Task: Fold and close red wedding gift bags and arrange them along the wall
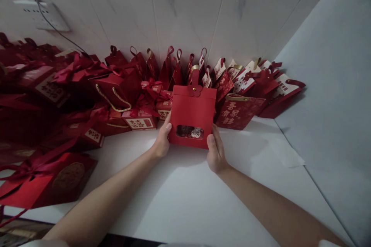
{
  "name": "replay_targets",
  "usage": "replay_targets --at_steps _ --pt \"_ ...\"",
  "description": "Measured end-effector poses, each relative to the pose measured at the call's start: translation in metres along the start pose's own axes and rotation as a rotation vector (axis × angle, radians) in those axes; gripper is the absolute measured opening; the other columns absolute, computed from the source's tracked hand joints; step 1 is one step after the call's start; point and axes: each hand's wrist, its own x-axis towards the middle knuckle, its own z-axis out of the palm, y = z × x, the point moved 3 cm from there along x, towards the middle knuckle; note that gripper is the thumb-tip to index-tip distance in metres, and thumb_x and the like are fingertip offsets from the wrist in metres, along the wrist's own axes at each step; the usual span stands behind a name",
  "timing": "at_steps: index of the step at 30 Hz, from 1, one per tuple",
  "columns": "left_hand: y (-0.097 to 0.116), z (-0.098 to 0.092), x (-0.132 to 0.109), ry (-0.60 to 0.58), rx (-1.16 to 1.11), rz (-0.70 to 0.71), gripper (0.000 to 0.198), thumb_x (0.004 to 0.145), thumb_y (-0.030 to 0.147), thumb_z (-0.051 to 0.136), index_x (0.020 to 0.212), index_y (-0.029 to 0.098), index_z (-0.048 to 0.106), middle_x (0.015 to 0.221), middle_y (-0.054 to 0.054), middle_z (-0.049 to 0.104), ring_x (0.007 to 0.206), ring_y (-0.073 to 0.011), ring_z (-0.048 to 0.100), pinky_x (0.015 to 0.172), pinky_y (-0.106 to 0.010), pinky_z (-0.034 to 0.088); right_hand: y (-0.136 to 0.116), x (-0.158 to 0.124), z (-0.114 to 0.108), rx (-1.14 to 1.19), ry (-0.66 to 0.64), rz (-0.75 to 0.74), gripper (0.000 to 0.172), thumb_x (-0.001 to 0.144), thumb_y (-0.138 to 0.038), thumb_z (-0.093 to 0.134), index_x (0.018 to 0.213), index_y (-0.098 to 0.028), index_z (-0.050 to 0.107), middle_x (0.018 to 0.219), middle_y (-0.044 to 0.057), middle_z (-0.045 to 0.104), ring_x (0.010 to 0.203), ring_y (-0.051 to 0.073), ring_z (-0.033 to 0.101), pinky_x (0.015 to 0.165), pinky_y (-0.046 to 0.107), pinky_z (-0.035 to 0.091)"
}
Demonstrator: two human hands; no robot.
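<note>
A red gift bag with a folded top, a strap handle and a small clear window stands upright between my hands. Dark contents and a round white label show through the window. My left hand grips its left side near the bottom, thumb on the front. On the lower right side, my right hand holds it the same way. Close behind to the right is a red bag with gold characters. Left of my left hand sits a red box with a white label.
The white table runs back to a tiled wall. Red bags and ribboned boxes line its back and left side, with a large bowed box at front left. A white paper piece lies by the right wall. A socket is upper left.
</note>
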Motion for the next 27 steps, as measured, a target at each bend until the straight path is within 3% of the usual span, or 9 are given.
replay_targets --at_steps 7,13,21,25,27 --pt "-0.001 -0.001 0.001 -0.028 0.046 0.0 0.057 0.097 0.044 0.043 0.151 0.025 0.039 0.159 0.001 0.035 0.149 -0.0256 0.026 0.125 -0.038 0.02 0.001 -0.001 0.001 0.029 0.021 0.051 0.04 0.104 -0.036 0.032 0.139 -0.035 0.052 0.137 0.004 0.053 0.133 0.022 0.044 0.116 0.045 0.03" --pt "0.0 -0.003 0.001 -0.056 0.167 0.034 0.06 0.098 0.045 0.043 0.153 0.025 0.035 0.161 0.001 0.029 0.151 -0.0249 0.022 0.125 -0.037 0.016 0.002 0.002 0.001 0.15 0.071 0.165 0.04 0.103 -0.04 0.035 0.139 -0.031 0.053 0.14 0.004 0.055 0.132 0.021 0.047 0.114 0.042 0.032" --pt "0.0 -0.004 -0.001 -0.094 0.265 -0.03 0.066 0.097 0.047 0.046 0.157 0.028 0.024 0.159 -0.003 0.035 0.145 -0.0293 0.034 0.119 -0.044 0.033 0.013 0.004 0.0 0.259 0.186 0.291 0.042 0.1 -0.041 0.041 0.139 -0.028 0.049 0.14 0.006 0.055 0.129 0.023 0.051 0.112 0.046 0.036" --pt "0.007 0.0 -0.003 -0.044 0.405 0.057 0.06 0.098 0.051 0.042 0.15 0.023 0.04 0.155 -0.007 0.041 0.145 -0.0293 0.034 0.122 -0.045 0.023 0.004 0.002 0.002 0.301 0.216 0.167 0.045 0.099 -0.038 0.043 0.143 -0.03 0.041 0.143 0.007 0.051 0.132 0.024 0.049 0.109 0.047 0.04" --pt "0.012 0.001 -0.006 0.068 0.46 0.101 0.055 0.096 0.052 0.046 0.142 0.022 0.051 0.148 -0.009 0.05 0.14 -0.0303 0.041 0.12 -0.046 0.029 -0.007 -0.001 0.002 0.289 0.19 0.017 0.053 0.096 -0.041 0.046 0.147 -0.031 0.035 0.15 0.008 0.044 0.138 0.027 0.043 0.112 0.051 0.038"
